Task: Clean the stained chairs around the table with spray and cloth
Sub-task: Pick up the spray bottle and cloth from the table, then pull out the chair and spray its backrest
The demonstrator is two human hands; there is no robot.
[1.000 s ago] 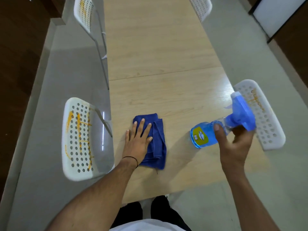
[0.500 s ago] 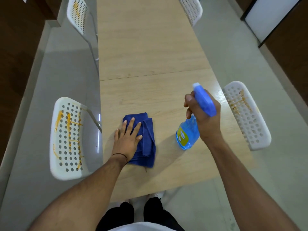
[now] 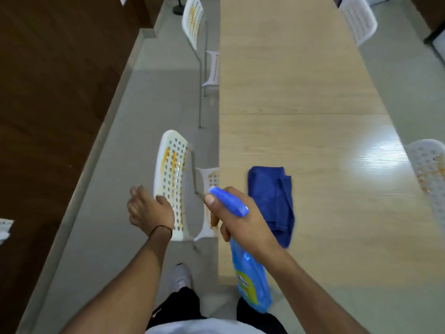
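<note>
A white perforated chair (image 3: pixel 171 165) with orange stains on its back stands at the table's left side, its seat tucked under the edge. My right hand (image 3: pixel 240 222) grips a blue spray bottle (image 3: pixel 251 280) by the neck, the nozzle pointing toward that chair. My left hand (image 3: pixel 149 209) hovers just left of the chair back, fingers loosely spread, holding nothing. The folded blue cloth (image 3: pixel 273 201) lies on the wooden table (image 3: pixel 313 92), just right of my right hand.
A second stained white chair (image 3: pixel 193 25) stands farther along the left side. Another stained chair (image 3: pixel 431 174) sits at the right edge, one more (image 3: pixel 358 18) at the far right. A dark wooden wall (image 3: pixel 48 92) borders the narrow floor strip on the left.
My left hand has lifted off the cloth and swung left beside the stained chair. My right hand has carried the spray bottle left, past the cloth, toward the chair. The view has shifted left.
</note>
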